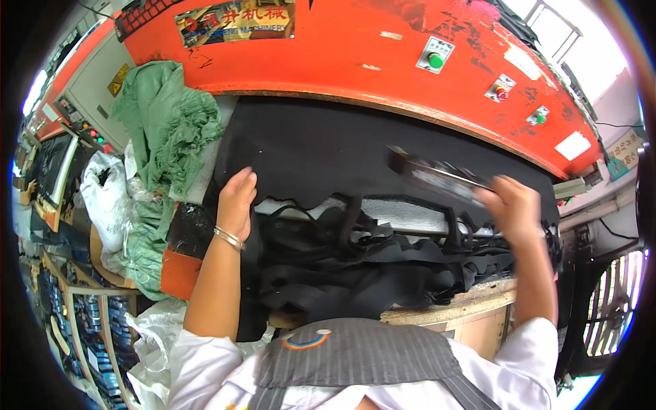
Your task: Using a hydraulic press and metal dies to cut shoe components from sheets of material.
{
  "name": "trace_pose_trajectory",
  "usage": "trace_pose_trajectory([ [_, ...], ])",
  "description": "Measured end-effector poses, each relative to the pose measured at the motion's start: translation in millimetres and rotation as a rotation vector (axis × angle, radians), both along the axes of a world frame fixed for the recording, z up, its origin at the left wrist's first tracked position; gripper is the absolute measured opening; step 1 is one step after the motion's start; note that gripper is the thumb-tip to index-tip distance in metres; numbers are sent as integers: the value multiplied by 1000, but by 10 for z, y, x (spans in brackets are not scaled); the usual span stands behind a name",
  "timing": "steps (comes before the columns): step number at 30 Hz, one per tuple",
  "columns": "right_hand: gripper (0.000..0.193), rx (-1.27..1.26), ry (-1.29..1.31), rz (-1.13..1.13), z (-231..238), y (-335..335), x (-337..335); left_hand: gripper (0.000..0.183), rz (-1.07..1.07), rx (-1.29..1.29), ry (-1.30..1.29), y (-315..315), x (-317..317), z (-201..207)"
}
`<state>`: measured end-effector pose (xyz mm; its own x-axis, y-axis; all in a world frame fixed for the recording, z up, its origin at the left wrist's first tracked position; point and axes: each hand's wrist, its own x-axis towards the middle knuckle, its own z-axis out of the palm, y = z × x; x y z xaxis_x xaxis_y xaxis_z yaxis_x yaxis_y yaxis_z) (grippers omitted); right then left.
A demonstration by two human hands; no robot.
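My left hand lies flat, fingers released, on the black sheet at centre frame. My right hand (blurred) has its fingers clenched around a dark cutting die, centre right.

Left hand lies flat, fingers extended; right hand is raised, fingers curled.

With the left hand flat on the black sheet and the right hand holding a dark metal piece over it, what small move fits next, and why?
Probably lower the metal piece onto the black sheet: the right hand holds it blurred above uncut material, while the left hand pins the sheet.
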<state>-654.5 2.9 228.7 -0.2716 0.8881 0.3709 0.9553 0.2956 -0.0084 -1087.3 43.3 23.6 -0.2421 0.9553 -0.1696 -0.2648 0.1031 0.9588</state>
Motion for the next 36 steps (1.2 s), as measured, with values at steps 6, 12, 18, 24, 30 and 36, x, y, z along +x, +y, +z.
trace_pose_trajectory([
  [6,42,258,-73,263,-1650,1009,-681,56,265,-154,-301,-84,317,-103],
  [12,51,268,437,94,-1863,739,-1075,47,194,-334,-466,305,-166,-30],
  [18,62,-476,2075,-429,-2037,136,-807,53,107,-207,-537,305,300,240],
  [24,78,-462,2437,-395,-1870,415,-750,79,363,-347,-591,268,669,174],
  [30,57,-626,2484,-567,-1988,573,-638,37,551,-183,-582,243,680,290],
  [36,40,-1020,1782,-427,-1841,495,-1016,76,410,-463,-531,38,761,153],
])
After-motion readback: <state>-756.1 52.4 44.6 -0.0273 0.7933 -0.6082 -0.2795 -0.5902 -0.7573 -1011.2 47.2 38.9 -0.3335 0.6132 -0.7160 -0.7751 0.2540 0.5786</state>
